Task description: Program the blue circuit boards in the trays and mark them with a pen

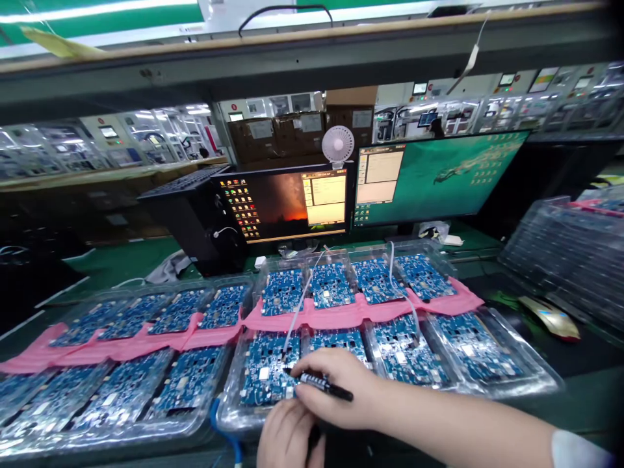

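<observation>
My right hand [336, 387] grips a black marker pen [319, 382] with pale lettering, its narrow end pointing left over a blue circuit board [270, 364]. That board lies in the front left pocket of a clear plastic tray [231, 413]. Just below, my left hand [286, 435] is curled closed by the right hand's fingers, at the tray's front edge. Something dark shows under its fingers, too hidden to name. A white cable [298, 305] runs down to the same board, and another white cable [408, 296] reaches a board farther right.
A second clear tray [190, 426] of blue boards stands at left. Pink strips [331, 315] cross both trays. Behind are two monitors [287, 205], a black computer case [199, 224] and a small fan [338, 144]. A mouse [550, 317] and stacked trays [565, 260] sit right.
</observation>
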The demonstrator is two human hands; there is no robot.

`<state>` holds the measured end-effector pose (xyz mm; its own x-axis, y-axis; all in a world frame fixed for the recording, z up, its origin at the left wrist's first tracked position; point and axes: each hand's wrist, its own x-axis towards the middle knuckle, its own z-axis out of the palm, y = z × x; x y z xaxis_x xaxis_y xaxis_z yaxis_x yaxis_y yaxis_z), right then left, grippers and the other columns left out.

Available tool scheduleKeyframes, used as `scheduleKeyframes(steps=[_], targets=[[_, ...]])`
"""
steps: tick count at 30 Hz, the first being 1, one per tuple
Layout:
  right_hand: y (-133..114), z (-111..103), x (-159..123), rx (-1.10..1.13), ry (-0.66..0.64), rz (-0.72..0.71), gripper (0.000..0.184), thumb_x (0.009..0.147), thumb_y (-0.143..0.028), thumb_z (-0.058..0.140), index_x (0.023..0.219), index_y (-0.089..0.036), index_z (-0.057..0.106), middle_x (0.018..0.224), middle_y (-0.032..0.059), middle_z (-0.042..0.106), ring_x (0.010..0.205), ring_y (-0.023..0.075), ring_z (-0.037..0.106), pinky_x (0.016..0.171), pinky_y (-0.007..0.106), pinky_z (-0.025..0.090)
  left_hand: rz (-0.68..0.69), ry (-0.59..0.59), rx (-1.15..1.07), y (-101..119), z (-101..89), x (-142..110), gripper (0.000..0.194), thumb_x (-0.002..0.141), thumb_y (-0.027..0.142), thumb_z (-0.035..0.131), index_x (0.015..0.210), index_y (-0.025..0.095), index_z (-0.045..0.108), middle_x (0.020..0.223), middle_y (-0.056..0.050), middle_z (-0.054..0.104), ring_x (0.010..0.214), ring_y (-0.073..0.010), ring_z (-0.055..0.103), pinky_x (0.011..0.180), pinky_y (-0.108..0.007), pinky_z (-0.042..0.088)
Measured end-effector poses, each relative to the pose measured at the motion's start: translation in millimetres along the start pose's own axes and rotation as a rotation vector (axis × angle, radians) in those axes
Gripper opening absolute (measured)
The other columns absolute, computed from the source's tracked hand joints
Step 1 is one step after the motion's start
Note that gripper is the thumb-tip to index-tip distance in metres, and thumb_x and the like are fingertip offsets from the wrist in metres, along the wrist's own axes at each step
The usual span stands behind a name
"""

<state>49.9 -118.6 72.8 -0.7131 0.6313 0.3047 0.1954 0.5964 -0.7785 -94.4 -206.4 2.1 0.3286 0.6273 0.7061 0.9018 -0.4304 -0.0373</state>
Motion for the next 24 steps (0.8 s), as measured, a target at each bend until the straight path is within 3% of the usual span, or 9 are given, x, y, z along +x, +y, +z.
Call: scheduleKeyframes(steps=[5, 8, 13, 24], targets=[[0.7, 25.1, 14.8, 0.033, -0.077, 0.134, 0.022, 0.075, -0.025, 0.044, 0.092, -0.022, 0.057, 0.084, -0.0018, 0.062, 0.076, 0.0112, 0.057, 0.067, 0.021, 0.042, -0.042, 0.053, 0.014, 8.3, 2.0, -8.5, 0.017, 0.076, 0.020, 0.045, 0.090, 0.017, 0.055, 0.085, -0.008, 0.061, 0.087, -0.0211, 0.055, 0.076, -0.036, 0.046], [5.6, 32.5, 15.9, 0.029, -0.056, 0.159, 0.018, 0.072, -0.024, 0.046, 0.087, -0.020, 0.056, 0.075, -0.0026, 0.060, 0.067, 0.0099, 0.055, 0.060, 0.020, 0.040, -0.102, 0.035, -0.024, 17.8, -1.8, -7.3, 0.019, 0.076, 0.017, 0.045, 0.092, 0.015, 0.054, 0.089, -0.010, 0.059, 0.092, -0.0226, 0.052, 0.080, -0.039, 0.044], [14.5, 37.8, 13.1, 0.066, -0.007, 0.237, 0.010, 0.070, -0.018, 0.045, 0.073, -0.018, 0.054, 0.068, -0.0031, 0.058, 0.065, 0.0088, 0.054, 0.060, 0.019, 0.039, -0.176, 0.002, -0.178, 26.2, -5.2, -2.3, 0.021, 0.074, 0.016, 0.043, 0.092, 0.016, 0.054, 0.092, -0.008, 0.059, 0.092, -0.0213, 0.050, 0.081, -0.040, 0.041], [9.7, 44.6, 25.2, -0.075, -0.089, 0.181, 0.018, 0.075, -0.028, 0.046, 0.085, -0.025, 0.060, 0.082, -0.0040, 0.063, 0.078, 0.0118, 0.057, 0.068, 0.020, 0.040, -0.216, 0.035, -0.239, 27.6, -3.5, -4.0, 0.021, 0.073, 0.016, 0.043, 0.090, 0.016, 0.056, 0.090, -0.007, 0.059, 0.090, -0.0207, 0.049, 0.083, -0.040, 0.038]])
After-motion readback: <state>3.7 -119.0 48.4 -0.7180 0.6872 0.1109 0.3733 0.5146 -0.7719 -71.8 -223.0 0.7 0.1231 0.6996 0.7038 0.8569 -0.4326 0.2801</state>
